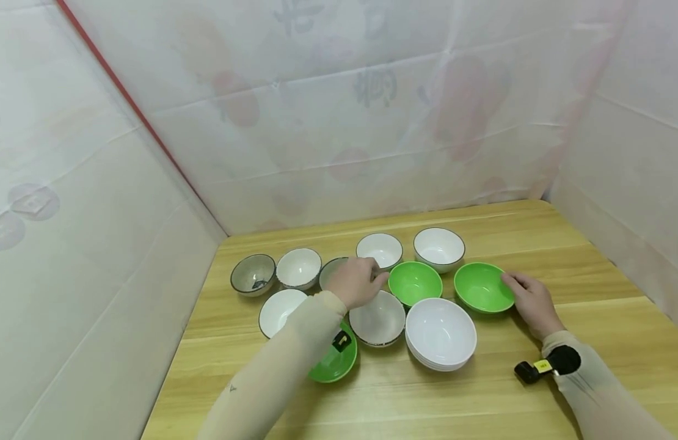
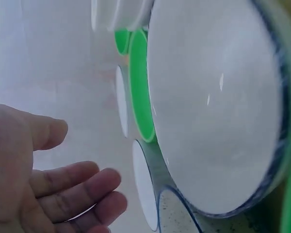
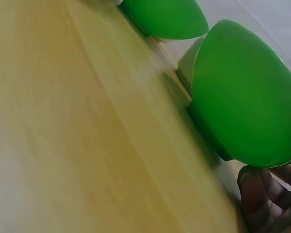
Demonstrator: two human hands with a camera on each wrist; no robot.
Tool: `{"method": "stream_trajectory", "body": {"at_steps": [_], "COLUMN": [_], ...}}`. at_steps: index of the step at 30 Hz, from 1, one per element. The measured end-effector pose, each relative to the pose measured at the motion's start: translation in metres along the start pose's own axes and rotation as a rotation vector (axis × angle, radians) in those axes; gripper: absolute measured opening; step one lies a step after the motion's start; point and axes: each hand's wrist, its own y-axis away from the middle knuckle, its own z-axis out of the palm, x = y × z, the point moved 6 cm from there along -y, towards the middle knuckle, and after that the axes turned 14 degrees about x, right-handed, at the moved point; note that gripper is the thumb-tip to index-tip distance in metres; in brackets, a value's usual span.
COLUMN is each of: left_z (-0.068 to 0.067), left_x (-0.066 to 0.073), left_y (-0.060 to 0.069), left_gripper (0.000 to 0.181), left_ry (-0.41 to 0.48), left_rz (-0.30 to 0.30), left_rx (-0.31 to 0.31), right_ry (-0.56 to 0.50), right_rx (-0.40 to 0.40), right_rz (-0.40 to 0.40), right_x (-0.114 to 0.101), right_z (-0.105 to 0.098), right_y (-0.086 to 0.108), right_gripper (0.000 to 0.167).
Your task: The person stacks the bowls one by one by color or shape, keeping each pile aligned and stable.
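Note:
My right hand (image 1: 532, 304) pinches the right edge of a green bowl (image 1: 484, 288), its fingers (image 3: 254, 189) at the bowl's edge in the right wrist view. My left hand (image 1: 354, 282) hovers over a grey bowl (image 1: 330, 269), covering part of it. In the left wrist view this hand (image 2: 53, 182) holds nothing, its fingers loosely bent and thumb apart, beside a large dark-rimmed bowl (image 2: 213, 102). Between the hands are another green bowl (image 1: 415, 283) and a stack of white bowls (image 1: 440, 333).
On the wooden table (image 1: 372, 403) stand a speckled grey bowl (image 1: 253, 274) at the left, white bowls (image 1: 298, 267) and, at the back, more white bowls (image 1: 439, 247). A green bowl (image 1: 333, 365) sits partly under my left forearm. Pale sheeting (image 1: 317, 153) surrounds the back and sides.

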Motion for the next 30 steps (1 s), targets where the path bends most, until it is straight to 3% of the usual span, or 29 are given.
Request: {"method": "stream_trajectory", "body": {"at_steps": [5, 9, 20, 30], "left_z": [0.010, 0.022, 0.047, 0.057], "left_x": [-0.004, -0.004, 0.002, 0.002], "left_y": [-0.017, -0.023, -0.027, -0.028], "left_gripper": [0.037, 0.042, 0.040, 0.038], "left_ry": [-0.047, -0.121, -0.303, -0.320], "left_rz": [-0.061, -0.084, -0.054, -0.081], "left_rx": [-0.065, -0.115, -0.197, -0.277], "right_ry": [0.015, 0.024, 0.015, 0.021], "right_rx": [0.032, 0.040, 0.021, 0.003], "right_rz": [-0.010, -0.013, -0.015, -0.015], "right_x": [0.000, 0.001, 0.002, 0.002], "right_z": [-0.001, -0.001, 0.001, 0.002], "right_y": [0.001, 0.001, 0.002, 0.002], "right_gripper": [0.058, 0.056, 0.058, 0.060]}}
